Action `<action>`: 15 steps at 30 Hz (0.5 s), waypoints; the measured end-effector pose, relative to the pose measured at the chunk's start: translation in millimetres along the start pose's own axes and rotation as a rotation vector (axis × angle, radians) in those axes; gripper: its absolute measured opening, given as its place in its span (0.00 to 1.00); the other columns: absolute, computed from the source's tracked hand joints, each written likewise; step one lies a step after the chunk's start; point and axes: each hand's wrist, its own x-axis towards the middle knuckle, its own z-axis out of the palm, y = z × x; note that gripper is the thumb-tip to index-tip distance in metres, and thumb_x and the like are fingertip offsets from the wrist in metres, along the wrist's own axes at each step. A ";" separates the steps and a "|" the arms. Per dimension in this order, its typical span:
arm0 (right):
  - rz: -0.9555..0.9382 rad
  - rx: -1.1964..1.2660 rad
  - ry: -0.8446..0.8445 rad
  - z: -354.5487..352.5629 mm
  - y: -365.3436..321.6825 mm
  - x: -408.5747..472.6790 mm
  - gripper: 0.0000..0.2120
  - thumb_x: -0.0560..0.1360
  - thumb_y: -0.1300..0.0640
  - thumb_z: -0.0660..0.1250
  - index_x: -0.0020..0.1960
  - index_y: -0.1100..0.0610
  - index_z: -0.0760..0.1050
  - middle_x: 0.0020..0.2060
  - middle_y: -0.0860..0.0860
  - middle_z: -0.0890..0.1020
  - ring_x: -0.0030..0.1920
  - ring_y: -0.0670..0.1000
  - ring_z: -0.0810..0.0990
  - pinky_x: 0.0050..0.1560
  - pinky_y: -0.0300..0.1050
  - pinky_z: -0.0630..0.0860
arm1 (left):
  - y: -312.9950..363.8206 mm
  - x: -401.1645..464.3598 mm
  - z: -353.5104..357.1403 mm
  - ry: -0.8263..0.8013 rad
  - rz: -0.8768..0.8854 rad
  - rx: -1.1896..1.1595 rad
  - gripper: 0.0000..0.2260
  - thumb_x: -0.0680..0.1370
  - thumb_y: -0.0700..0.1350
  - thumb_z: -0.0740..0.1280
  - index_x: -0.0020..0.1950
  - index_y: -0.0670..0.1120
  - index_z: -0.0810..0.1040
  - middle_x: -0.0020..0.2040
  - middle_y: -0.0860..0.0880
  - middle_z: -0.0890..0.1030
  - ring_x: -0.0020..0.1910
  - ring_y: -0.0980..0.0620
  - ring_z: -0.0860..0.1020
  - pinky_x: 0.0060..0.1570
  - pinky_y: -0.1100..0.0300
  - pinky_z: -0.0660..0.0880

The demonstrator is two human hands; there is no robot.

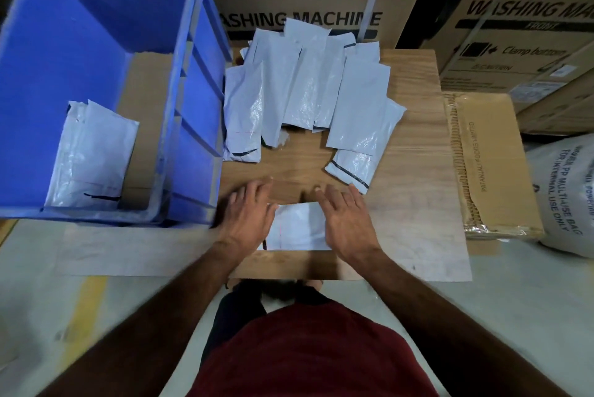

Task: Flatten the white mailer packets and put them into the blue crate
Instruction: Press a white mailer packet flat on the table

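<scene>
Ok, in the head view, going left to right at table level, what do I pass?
Blue crate → left hand → mailer being flattened → right hand → flat cardboard box → printed white sack.

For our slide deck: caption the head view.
Both hands flatten a white mailer beside the blue crate.

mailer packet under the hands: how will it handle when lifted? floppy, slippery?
Probably floppy: the mailer packet is thin plastic film lying flat on the wooden board between the left hand and right hand. Likely slippery, as the piled packets show a glossy, crinkled sheen. Seems light, looking nearly empty.
</scene>
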 end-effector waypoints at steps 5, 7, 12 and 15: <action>-0.003 0.127 -0.030 27.2 -32.9 -15.6 0.29 0.78 0.51 0.54 0.78 0.58 0.66 0.77 0.64 0.64 0.78 0.64 0.62 0.78 0.64 0.57 | 9.7 -26.3 43.4 -0.003 0.119 0.041 0.27 0.80 0.54 0.55 0.77 0.43 0.70 0.77 0.39 0.68 0.74 0.40 0.70 0.71 0.46 0.64; 0.033 0.212 -0.084 41.4 -42.5 -22.6 0.30 0.81 0.48 0.51 0.81 0.57 0.59 0.80 0.63 0.57 0.81 0.62 0.55 0.78 0.64 0.56 | 8.2 -34.9 59.0 -0.037 0.124 0.016 0.29 0.80 0.55 0.55 0.79 0.43 0.66 0.79 0.39 0.65 0.76 0.40 0.68 0.72 0.47 0.59; 0.067 0.294 -0.065 64.4 -45.2 -25.0 0.31 0.81 0.49 0.51 0.83 0.55 0.52 0.82 0.61 0.51 0.82 0.60 0.49 0.79 0.63 0.53 | 2.3 -38.5 76.1 -0.108 0.111 -0.018 0.32 0.81 0.56 0.54 0.82 0.45 0.51 0.82 0.41 0.57 0.80 0.41 0.58 0.76 0.46 0.56; 0.113 0.318 -0.096 66.7 -51.2 -23.6 0.32 0.81 0.48 0.50 0.83 0.54 0.49 0.82 0.59 0.48 0.82 0.58 0.46 0.80 0.62 0.49 | -3.2 -36.4 78.6 -0.127 0.134 -0.007 0.32 0.82 0.56 0.54 0.83 0.46 0.51 0.83 0.43 0.53 0.81 0.42 0.55 0.77 0.47 0.54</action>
